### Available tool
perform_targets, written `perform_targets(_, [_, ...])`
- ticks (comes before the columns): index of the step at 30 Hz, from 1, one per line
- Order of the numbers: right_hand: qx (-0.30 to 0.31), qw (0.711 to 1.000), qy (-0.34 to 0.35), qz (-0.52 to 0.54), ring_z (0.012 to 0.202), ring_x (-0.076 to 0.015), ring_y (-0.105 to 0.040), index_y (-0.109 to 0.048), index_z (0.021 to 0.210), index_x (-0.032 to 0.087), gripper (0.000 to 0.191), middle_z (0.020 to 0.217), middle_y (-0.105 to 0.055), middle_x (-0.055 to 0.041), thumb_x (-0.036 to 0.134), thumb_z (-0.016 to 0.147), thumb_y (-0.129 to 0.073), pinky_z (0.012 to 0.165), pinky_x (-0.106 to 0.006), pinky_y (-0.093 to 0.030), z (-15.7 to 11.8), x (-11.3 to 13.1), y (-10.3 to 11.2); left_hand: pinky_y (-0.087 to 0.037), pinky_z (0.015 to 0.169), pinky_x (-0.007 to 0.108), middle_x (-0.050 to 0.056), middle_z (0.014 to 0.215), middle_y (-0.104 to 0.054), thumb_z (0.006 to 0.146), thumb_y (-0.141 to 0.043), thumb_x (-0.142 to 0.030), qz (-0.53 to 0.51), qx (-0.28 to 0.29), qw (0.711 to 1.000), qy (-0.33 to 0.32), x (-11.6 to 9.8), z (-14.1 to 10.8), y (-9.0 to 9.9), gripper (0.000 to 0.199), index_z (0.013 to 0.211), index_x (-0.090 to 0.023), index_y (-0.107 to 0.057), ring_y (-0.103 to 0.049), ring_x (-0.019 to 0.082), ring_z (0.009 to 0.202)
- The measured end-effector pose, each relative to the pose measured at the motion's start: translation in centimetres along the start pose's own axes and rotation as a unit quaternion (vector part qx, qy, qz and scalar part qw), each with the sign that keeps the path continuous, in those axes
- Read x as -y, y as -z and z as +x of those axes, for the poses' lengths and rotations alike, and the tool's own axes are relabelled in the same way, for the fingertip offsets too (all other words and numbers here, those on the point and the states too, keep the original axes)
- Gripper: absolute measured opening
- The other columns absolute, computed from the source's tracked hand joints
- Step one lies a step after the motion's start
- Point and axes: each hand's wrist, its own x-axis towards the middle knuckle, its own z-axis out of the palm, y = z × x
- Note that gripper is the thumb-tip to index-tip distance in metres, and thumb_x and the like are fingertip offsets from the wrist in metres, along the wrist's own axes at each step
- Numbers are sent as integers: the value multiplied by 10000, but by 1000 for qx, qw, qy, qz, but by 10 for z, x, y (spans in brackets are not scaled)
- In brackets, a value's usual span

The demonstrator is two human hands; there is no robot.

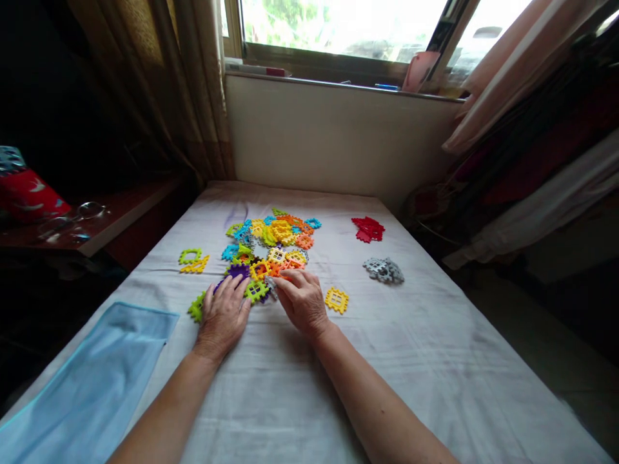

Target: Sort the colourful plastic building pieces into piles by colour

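Observation:
A heap of interlocking plastic building pieces (280, 231), with notched edges and many colours, lies in the middle of the cloth-covered table. My left hand (223, 314) rests palm down on the heap's near left side, fingers stretched over a purple piece (238, 270). A green piece (196, 308) pokes out beside it, and a green window piece (256, 291) lies just right of its fingers. At the heap's front edge, my right hand (302, 298) has bent fingers and thumb closed on a grey piece (271, 287), mostly hidden. A yellow window piece (337, 299) lies to its right.
Red pieces (368, 229) and grey pieces (384, 270) form separate small piles at right. A green piece (190, 256) and a yellow one (195, 265) lie left of the heap. Blue cloth (104, 374) covers the table's near left. Glasses (91, 209) sit on a side cabinet.

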Motion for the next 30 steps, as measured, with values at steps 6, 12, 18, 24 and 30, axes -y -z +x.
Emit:
perform_targets(6, [-83, 965, -249, 17, 670, -157, -622, -726, 1039, 182, 286, 836, -715, -56, 340, 923, -518, 710, -281, -490, 6, -77, 42, -272, 1160, 493, 129, 1386, -611, 962, -367, -328, 2, -4, 1000, -2, 0, 0, 0, 456, 1342, -203, -586, -522, 273, 1322])
perform_targets(12, [-89, 877, -460, -107, 699, -199, -647, -702, 1047, 192, 303, 795, -742, -42, 347, 807, -602, 660, -285, -436, -20, -148, 94, -272, 1159, 513, 138, 1397, -601, 956, -368, -340, 1, 8, 1000, -1, 3, 0, 1, 475, 1352, -184, -577, -513, 291, 1330])
perform_targets(18, [-63, 858, -493, -128, 721, -189, -623, -715, 1063, 211, 281, 845, -737, -44, 320, 838, -586, 636, -277, -388, -33, -158, 98, -269, 1169, 517, 129, 1400, -601, 947, -380, -354, -5, 15, 1000, 1, 3, 1, 2, 475, 1357, -208, -572, -514, 289, 1334])
perform_targets(24, [-75, 868, -461, -170, 839, -219, -608, -713, 1096, 170, 316, 929, -708, -88, 297, 849, -562, 679, -296, -402, -36, -161, 96, -269, 1170, 524, 130, 1407, -594, 943, -388, -349, -13, 19, 1000, 14, 1, 0, 2, 474, 1359, -214, -572, -503, 292, 1345])
perform_targets(30, [-75, 875, -440, -185, 830, -219, -596, -723, 1075, 158, 304, 998, -683, -114, 283, 872, -534, 689, -299, -411, -26, -152, 100, -272, 1169, 520, 136, 1408, -592, 951, -390, -366, -7, 14, 1000, 6, 1, -1, 2, 481, 1365, -194, -565, -497, 294, 1351])
